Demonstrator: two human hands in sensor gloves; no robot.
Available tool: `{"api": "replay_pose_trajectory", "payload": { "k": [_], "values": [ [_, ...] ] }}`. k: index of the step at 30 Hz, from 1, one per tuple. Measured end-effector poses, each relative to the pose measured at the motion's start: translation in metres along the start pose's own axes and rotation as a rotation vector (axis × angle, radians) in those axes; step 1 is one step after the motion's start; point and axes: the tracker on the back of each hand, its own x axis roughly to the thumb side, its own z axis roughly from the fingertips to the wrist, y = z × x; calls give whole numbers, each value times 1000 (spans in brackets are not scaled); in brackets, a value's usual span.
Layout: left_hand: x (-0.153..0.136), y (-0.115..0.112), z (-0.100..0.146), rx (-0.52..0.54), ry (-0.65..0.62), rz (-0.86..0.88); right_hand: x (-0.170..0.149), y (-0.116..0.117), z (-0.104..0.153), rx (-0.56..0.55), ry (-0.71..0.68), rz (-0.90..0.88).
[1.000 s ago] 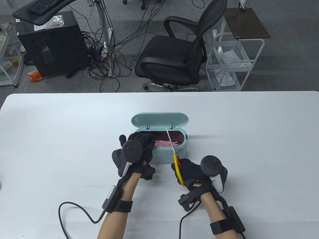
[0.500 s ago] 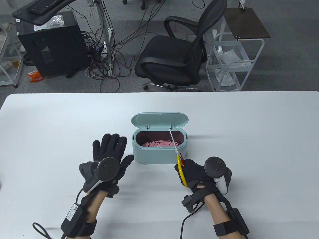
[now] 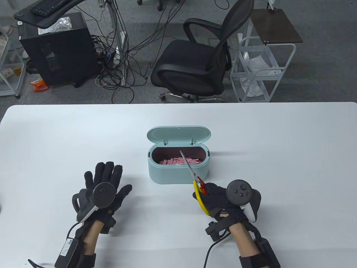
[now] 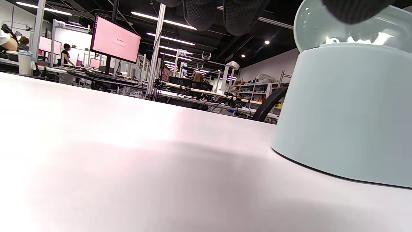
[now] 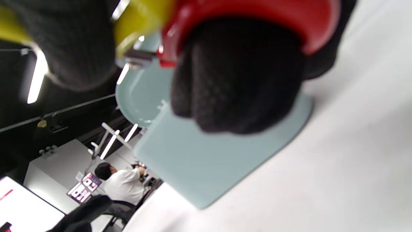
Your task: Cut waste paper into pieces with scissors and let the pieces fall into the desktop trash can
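Observation:
The mint-green trash can (image 3: 178, 174) stands mid-table with its lid (image 3: 178, 135) tipped back. Several pink paper strips (image 3: 180, 161) lie inside. My right hand (image 3: 216, 196) grips the scissors (image 3: 195, 178) by their yellow and red handles (image 5: 225, 19); the closed blades point up-left over the can's front rim. My left hand (image 3: 107, 181) lies flat on the table to the left of the can, fingers straight and spread, holding nothing. In the left wrist view the can's wall (image 4: 347, 112) fills the right side.
The white table (image 3: 279, 156) stretches wide on both sides of the can. Beyond its far edge stand a black office chair (image 3: 195, 61), a white wire cart (image 3: 262, 69) and a black cabinet (image 3: 55, 47) with loose cables.
My left hand left the can's opening, swung down-left and spread flat on the table. The right hand drew back slightly with the scissors, whose blade tips dropped lower over the can.

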Motion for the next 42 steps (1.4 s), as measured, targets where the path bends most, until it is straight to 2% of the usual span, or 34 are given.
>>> {"api": "replay_pose_trajectory", "payload": {
  "k": [5, 9, 12, 15, 19, 21, 28, 32, 34, 37, 42],
  "values": [
    [1, 2, 1, 11, -2, 14, 17, -26, 13, -178, -65, 202],
    [1, 1, 1, 5, -4, 14, 13, -52, 23, -373, 6, 322],
    [0, 2, 0, 5, -4, 15, 2, -68, 26, -457, 108, 450],
    [0, 2, 0, -4, 1, 22, -14, -76, 26, -412, 253, 541],
    [-2, 2, -1, -17, 10, 22, -40, -69, 23, -240, 438, 678],
    [-2, 4, 0, -11, -3, 41, -49, -61, 20, -169, 486, 734],
    [-1, 7, 1, -5, -15, 58, -64, -32, 10, -31, 546, 895],
    [0, 6, 1, -19, -20, 57, -67, -23, 9, -34, 549, 927],
    [0, 6, 1, -22, -21, 56, -65, -16, 9, -61, 549, 995],
    [1, 6, 1, -26, -20, 56, -63, -6, 8, -31, 593, 1117],
    [1, 6, 1, -33, -14, 61, -61, -8, 9, -43, 643, 1129]
  ]
}}
